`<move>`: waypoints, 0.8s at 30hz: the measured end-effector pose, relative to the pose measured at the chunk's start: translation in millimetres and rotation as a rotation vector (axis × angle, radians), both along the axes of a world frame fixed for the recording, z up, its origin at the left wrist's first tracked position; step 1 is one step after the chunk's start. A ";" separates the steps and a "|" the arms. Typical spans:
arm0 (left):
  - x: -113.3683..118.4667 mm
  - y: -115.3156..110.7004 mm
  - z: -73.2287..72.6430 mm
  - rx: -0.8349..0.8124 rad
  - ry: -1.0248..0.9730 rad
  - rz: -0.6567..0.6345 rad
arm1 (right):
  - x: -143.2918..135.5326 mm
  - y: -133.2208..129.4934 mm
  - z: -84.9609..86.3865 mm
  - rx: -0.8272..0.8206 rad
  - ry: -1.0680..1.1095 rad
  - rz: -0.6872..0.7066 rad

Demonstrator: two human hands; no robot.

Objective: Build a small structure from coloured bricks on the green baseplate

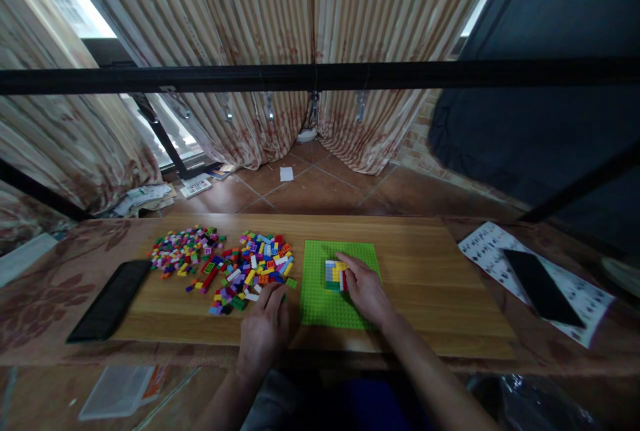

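Lying left of the green baseplate [325, 304], a heap of small bricks [227, 261] in many colours spreads over the wooden board [440, 284]. The left hand [263, 331] rests palm-down, fingers loosely spread, at the heap's near edge, gripping nothing visible. On the baseplate sits a low block [333, 273] of yellow, grey, green and red; the right hand [365, 291] presses curled fingers against its right side.
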State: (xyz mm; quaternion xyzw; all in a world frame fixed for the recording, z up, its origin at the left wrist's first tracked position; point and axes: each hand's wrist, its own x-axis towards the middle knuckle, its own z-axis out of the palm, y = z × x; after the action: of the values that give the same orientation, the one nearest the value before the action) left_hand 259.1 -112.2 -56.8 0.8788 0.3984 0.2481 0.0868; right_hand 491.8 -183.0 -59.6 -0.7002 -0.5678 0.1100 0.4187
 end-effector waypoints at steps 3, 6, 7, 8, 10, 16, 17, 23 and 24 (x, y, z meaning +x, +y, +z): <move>16.4 -0.2 7.1 -0.025 -0.051 -0.064 | 1.0 -5.0 1.1 0.017 0.030 -0.003; 40.5 2.3 16.0 -0.096 -0.090 -0.153 | 4.6 -6.1 2.8 0.017 0.076 -0.053; 49.5 3.9 18.5 -0.120 -0.092 -0.176 | 6.3 -6.0 2.7 0.017 0.081 -0.072; 58.4 6.0 20.6 -0.137 -0.087 -0.194 | 8.2 -5.7 2.1 0.015 0.079 -0.086; 75.3 11.3 23.3 -0.154 -0.069 -0.220 | 12.1 -4.8 0.3 0.002 0.063 -0.092; 111.6 31.8 25.5 -0.222 0.018 -0.316 | 23.0 -1.4 -0.5 -0.036 0.080 -0.078; 115.8 35.5 25.6 -0.245 0.029 -0.329 | 24.7 -0.9 0.5 -0.037 0.091 -0.080; 131.1 54.3 23.2 -0.400 0.070 -0.385 | 32.0 0.5 5.5 -0.073 0.119 -0.030; 131.9 56.1 22.5 -0.411 0.073 -0.396 | 32.3 0.3 5.7 -0.079 0.119 -0.026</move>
State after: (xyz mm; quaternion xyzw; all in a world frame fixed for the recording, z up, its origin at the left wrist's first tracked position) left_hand 391.0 -56.1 -34.3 0.9117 0.2640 0.1088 0.2954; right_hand 524.1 -182.7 -54.0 -0.7156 -0.5280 0.1683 0.4252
